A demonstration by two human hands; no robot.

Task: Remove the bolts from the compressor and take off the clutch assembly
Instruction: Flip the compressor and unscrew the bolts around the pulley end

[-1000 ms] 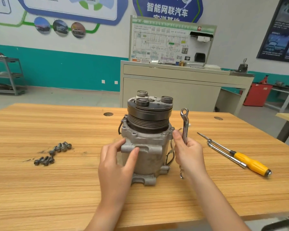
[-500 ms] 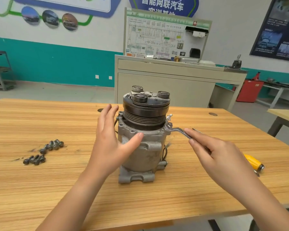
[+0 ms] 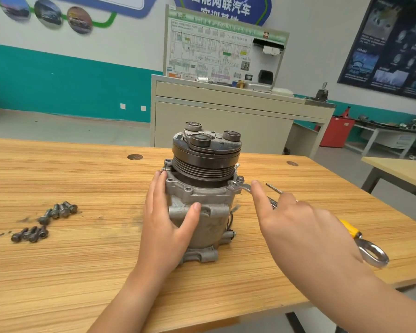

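The grey compressor stands upright on the wooden table, with the dark grooved clutch pulley on top. My left hand holds the body from the left, thumb across its front. My right hand grips a steel wrench, index finger stretched along the shaft. One ring end of the wrench sits on a bolt at the right flange; the other sticks out behind my hand. Much of the shaft is hidden under my palm.
Two small groups of loose bolts lie on the table at the left. A yellow-handled screwdriver lies to the right, partly under my right hand. A beige cabinet stands behind the table.
The wrench went from upright beside the compressor to level on the right flange bolt. My left hand shifted from the front of the body to its left side.
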